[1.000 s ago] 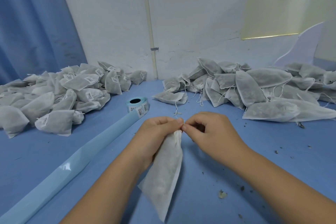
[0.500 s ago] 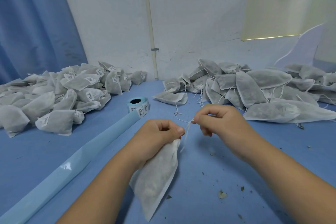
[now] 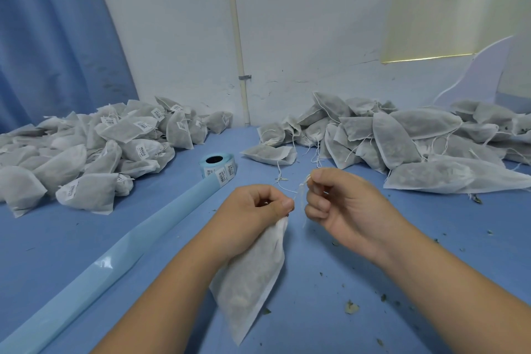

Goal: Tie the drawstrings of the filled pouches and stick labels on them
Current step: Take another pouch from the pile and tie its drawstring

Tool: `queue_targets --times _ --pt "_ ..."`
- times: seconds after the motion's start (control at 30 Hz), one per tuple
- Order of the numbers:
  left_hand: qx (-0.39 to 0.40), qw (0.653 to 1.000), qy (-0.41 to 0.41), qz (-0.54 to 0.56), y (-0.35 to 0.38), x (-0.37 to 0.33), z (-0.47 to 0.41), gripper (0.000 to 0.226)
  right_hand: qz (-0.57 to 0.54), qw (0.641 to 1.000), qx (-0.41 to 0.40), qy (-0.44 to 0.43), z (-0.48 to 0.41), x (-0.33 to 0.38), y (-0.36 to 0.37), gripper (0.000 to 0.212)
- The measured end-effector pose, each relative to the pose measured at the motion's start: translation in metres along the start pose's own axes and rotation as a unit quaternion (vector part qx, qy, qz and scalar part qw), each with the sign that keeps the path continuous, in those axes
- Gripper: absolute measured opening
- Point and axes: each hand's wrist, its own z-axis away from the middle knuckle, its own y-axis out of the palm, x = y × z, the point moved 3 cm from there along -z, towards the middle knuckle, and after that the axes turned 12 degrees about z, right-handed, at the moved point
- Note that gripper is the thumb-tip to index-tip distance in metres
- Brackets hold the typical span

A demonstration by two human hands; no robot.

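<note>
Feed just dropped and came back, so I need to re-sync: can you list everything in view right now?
filled white fabric pouch: one, white-grey, held by its neck, front centre
thin white drawstring: one, white, rising from the pouch's neck
pile of labelled white pouches: many, white-grey, table's left
pile of unlabelled white pouches: many, white-grey, table's right
barcode label roll: one, pale blue and white, table centre
glossy backing strip: one, pale blue, from roll toward lower left
dried plant crumbs: scattered, greenish, table's right front
blue table: one, blue, under everything
blue fabric curtain: one, blue, back left
white wall pipe: one, white, back centre
left hand: one, gripping pouch's neck
right hand: one, pinching drawstring
</note>
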Motion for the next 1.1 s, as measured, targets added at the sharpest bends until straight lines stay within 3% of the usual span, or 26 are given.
queue_targets --times 0.27,0.4,0.5,0.63,0.83,1.0,1.03,1.1 --pt "-0.049 0.997 0.039 -0.054 -0.010 0.006 -0.006 0.027 0.070 0.994 0.065 0.061 -0.001 0.004 -0.014 0.014" --pt "-0.038 0.997 0.017 -0.062 -0.009 0.011 -0.004 0.021 0.166 0.985 -0.003 0.045 -0.005 0.002 -0.028 0.035" --pt "-0.008 0.996 -0.014 -0.091 -0.009 0.011 -0.001 0.017 0.272 0.960 -0.055 0.025 -0.008 0.004 -0.040 0.031" --pt "0.066 0.980 -0.110 -0.153 -0.013 0.015 0.002 0.040 0.303 0.946 -0.114 0.010 -0.011 0.009 -0.057 0.019" --pt "0.112 0.976 -0.169 -0.083 -0.015 0.017 0.006 0.060 0.308 0.933 -0.186 -0.023 -0.011 0.014 -0.068 0.019" --pt "-0.056 0.986 -0.110 -0.116 -0.011 0.018 -0.003 0.034 0.404 0.877 -0.198 -0.169 0.000 0.019 -0.037 0.018" --pt "-0.086 0.986 -0.101 -0.102 -0.009 0.019 -0.004 0.033 0.448 0.848 -0.179 -0.219 0.004 0.019 -0.026 0.018" --pt "-0.115 0.986 -0.090 -0.083 -0.006 0.019 -0.005 0.035 0.572 0.751 -0.126 -0.304 0.012 0.012 -0.004 0.014"
